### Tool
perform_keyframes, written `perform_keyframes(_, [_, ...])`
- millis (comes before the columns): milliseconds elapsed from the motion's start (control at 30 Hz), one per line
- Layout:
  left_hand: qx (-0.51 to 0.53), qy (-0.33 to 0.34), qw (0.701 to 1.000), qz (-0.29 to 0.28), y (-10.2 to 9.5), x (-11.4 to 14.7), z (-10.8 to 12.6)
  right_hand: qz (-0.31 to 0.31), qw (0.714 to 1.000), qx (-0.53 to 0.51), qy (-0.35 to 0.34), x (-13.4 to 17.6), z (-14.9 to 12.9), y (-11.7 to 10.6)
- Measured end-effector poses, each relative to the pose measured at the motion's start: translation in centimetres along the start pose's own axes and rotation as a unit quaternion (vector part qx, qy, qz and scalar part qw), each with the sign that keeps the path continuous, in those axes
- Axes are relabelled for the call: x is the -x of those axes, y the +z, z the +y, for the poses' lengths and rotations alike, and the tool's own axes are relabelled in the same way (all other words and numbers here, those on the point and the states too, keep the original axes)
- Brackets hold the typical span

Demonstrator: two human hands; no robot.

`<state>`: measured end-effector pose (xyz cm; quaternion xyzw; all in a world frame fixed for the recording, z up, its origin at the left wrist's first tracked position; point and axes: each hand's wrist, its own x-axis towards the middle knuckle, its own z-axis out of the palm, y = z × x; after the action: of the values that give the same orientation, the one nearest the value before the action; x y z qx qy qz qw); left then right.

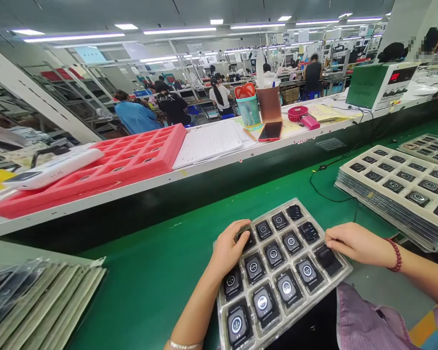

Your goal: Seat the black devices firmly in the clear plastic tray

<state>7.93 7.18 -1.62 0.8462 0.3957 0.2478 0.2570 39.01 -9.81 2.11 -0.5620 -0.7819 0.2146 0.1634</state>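
While the green table [149, 272] runs across the lower half of the head view, a clear blister tray [282, 274] of dark watch bodies lies at lower centre, its near edge hanging toward the person. The left hand [230, 247] rests on the tray's upper left corner, fingers curled together over one watch body [247, 239] in its pocket; I cannot tell whether it grips the piece or only presses it. The right hand [354, 242], a red bead bracelet [397, 254] at its wrist, lies flat at the tray's right edge, fingers together, fingertips touching the rim beside a dark watch body [327, 258]. At right stands a tall stack of filled trays [397, 194]. A pile of flat trays [40, 301] sits at lower left. On the shelf behind, a red compartment tray [124, 160] lies at left, a phone [270, 131] at centre, and a green meter box [379, 83] at upper right.
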Motion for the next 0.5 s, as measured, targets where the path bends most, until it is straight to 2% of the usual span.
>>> perform_keyframes(100, [-0.002,0.001,1.0,0.004,0.0,0.0,0.0,-0.008,1.0,0.004,0.006,-0.4,0.8,0.2])
perform_keyframes(267, [-0.008,0.0,1.0,0.002,0.1,0.0,-0.1,-0.058,0.995,-0.078,-0.006,-0.4,1.3,-0.7])
perform_keyframes(367, [-0.008,0.0,1.0,-0.004,0.1,0.0,-0.1,-0.073,0.991,-0.108,0.01,-0.4,1.6,-0.8])
perform_keyframes(500, [-0.007,0.001,1.0,-0.007,0.1,0.1,-0.2,-0.07,0.993,-0.089,0.026,-0.4,1.3,-0.5])
